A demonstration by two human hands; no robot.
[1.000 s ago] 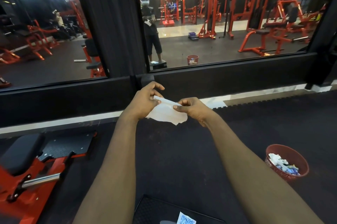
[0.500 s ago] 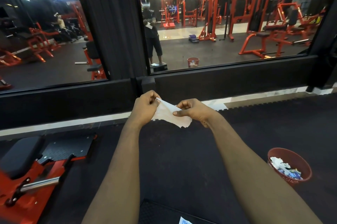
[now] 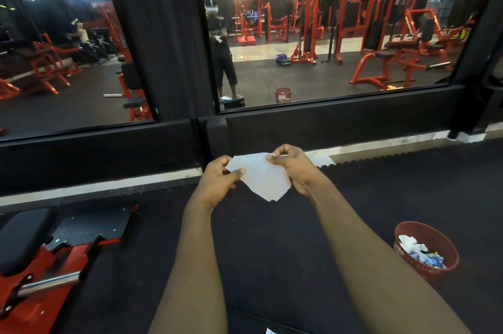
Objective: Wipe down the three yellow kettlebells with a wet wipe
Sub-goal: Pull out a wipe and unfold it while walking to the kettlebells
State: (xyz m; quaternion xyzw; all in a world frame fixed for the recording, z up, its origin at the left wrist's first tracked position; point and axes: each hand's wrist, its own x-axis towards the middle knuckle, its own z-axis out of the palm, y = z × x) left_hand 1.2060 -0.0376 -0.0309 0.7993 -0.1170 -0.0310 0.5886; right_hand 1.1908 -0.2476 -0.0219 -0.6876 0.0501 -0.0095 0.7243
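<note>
Head | left hand [image 3: 217, 181], right hand [image 3: 292, 167] extended | grip: both pinch wet wipe [image 3: 261, 180]

Mirrored wall [image 3: 340, 34], black rubber floor [image 3: 272, 252]

Pretty clearly a gym. Big wall mirrors [image 3: 340, 67] run along the far side, and they reflect rows of red weight machines [image 3: 381, 34] with black pads, plus a tall cable tower [image 3: 309, 21]. The floor [image 3: 272, 238] is black rubber matting, with jigsaw-style tile edges near the wall. Bottom left there's another red machine [image 3: 35, 303] with a black pad [image 3: 21, 241], a treaded footplate [image 3: 92, 227] and a chrome bar [image 3: 49, 284]. A red bin [image 3: 427, 233] holding white and blue rubbish stands on the mat at the right.
</note>
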